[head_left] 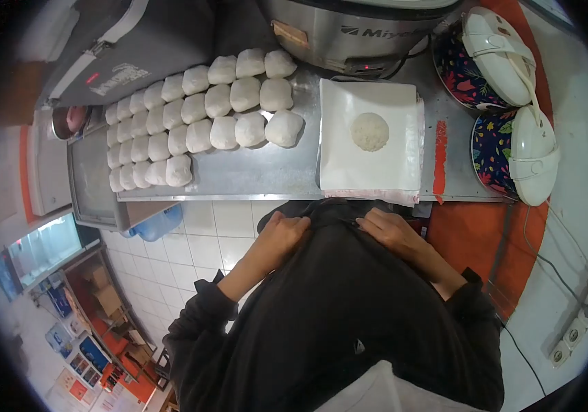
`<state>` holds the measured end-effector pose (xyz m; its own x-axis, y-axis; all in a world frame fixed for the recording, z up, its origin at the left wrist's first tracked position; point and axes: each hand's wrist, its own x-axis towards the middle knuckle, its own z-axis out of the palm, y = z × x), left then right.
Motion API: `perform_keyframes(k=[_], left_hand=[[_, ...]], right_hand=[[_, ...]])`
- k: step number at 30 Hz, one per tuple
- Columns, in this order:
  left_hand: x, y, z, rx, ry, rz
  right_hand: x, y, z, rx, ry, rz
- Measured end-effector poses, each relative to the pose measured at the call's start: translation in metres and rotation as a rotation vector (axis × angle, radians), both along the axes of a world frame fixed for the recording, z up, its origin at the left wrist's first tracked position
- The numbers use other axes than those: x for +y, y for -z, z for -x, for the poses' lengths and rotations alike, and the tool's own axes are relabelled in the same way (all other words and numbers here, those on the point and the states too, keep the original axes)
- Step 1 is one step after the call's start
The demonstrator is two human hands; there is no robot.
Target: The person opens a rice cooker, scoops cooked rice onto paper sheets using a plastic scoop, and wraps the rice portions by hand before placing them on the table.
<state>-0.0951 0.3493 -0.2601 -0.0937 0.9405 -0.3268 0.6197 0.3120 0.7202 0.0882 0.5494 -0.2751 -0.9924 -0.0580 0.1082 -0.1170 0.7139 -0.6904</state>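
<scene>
Both hands are at the lower front of the dark clothing, by the table's front edge. My left hand (281, 237) has its fingers closed on the dark cloth (332, 214). On the other side my right hand (385, 230) pinches the same cloth. Beyond them a flat round of pale dough (370, 132) lies on a stack of white square sheets (335, 165). Rows of white wrapped balls (223, 132) stand on the metal table (259, 175), left of the sheets.
A steel cooker (335, 38) stands at the back. Two flowered pots with white lids (534, 158) are at the right, near cables and a power strip (574, 335). A grey box (122, 55) is at the back left, a grey tray (91, 182) at the left.
</scene>
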Motion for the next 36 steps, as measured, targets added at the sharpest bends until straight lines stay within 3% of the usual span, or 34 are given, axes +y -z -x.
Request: perform_keyframes(k=[1,5,7,8,10,11,13,14,15,16,17,18,19,21,22,24,25,27,29,30,32,33,36], left_hand=[[0.000,0.004,-0.001,0.128,-0.003,-0.025],[-0.009,0.010,-0.002,0.196,-0.034,-0.076],[-0.010,0.003,0.001,-0.141,-0.150,0.071],[-0.005,0.001,0.008,-0.136,-0.133,0.067],[0.007,-0.001,0.025,-0.368,0.073,0.322],[0.017,-0.001,0.035,-0.355,0.083,0.315],[0.043,0.001,0.059,-0.808,0.239,0.408],[0.057,0.022,0.069,-0.789,0.254,0.401],[0.070,0.063,0.075,-0.624,0.067,0.199],[0.080,0.099,0.077,-0.464,-0.120,0.008],[0.096,0.126,0.079,-0.348,-0.268,-0.099],[0.117,0.148,0.081,-0.229,-0.411,-0.211],[0.137,0.163,0.079,-0.226,-0.398,-0.209],[0.168,0.193,0.068,0.415,-0.524,-0.476],[0.175,0.217,0.065,0.397,-0.511,-0.462],[0.182,0.255,0.053,0.386,-0.775,-0.517],[0.208,0.172,0.047,0.380,-0.796,-0.180],[0.211,0.176,0.054,0.480,-0.738,-0.252],[0.192,0.235,0.073,0.744,-0.603,-0.473],[0.196,0.228,0.070,0.733,-0.595,-0.467],[0.210,0.185,0.067,0.447,-0.686,-0.290],[0.216,0.170,0.060,0.406,-0.743,-0.530],[0.222,0.151,0.028,0.422,-0.684,-0.695]], right_hand=[[0.001,-0.002,0.001,-0.003,-0.052,0.034],[0.006,0.022,0.005,0.039,-0.059,0.110],[0.010,0.022,0.008,-0.045,-0.119,0.255],[0.014,0.020,0.010,-0.038,-0.103,0.250],[0.033,0.002,0.029,-0.652,-0.088,0.682],[0.045,0.017,0.033,-0.655,0.046,0.872],[0.083,0.042,0.051,-0.357,0.399,0.599],[0.105,0.056,0.058,-0.172,0.613,0.558],[0.130,0.079,0.061,0.024,0.767,0.462],[0.160,0.105,0.061,0.150,0.832,0.061],[0.180,0.117,0.065,0.156,0.839,0.058],[0.199,0.126,0.069,0.118,0.895,-0.130],[0.213,0.135,0.073,0.069,0.951,-0.313],[0.230,0.152,0.081,0.083,0.866,-0.240],[0.232,0.155,0.084,0.097,0.769,-0.167],[0.233,0.144,0.084,0.010,0.744,-0.147],[0.233,0.139,0.085,-0.043,0.704,-0.138],[0.236,0.148,0.082,-0.034,0.684,-0.191],[0.235,0.151,0.074,-0.022,0.652,-0.239],[0.237,0.144,0.072,-0.027,0.603,-0.235],[0.238,0.142,0.070,-0.033,0.550,-0.229],[0.237,0.144,0.070,0.033,0.528,-0.312],[0.242,0.142,0.070,0.142,0.457,-0.462]])
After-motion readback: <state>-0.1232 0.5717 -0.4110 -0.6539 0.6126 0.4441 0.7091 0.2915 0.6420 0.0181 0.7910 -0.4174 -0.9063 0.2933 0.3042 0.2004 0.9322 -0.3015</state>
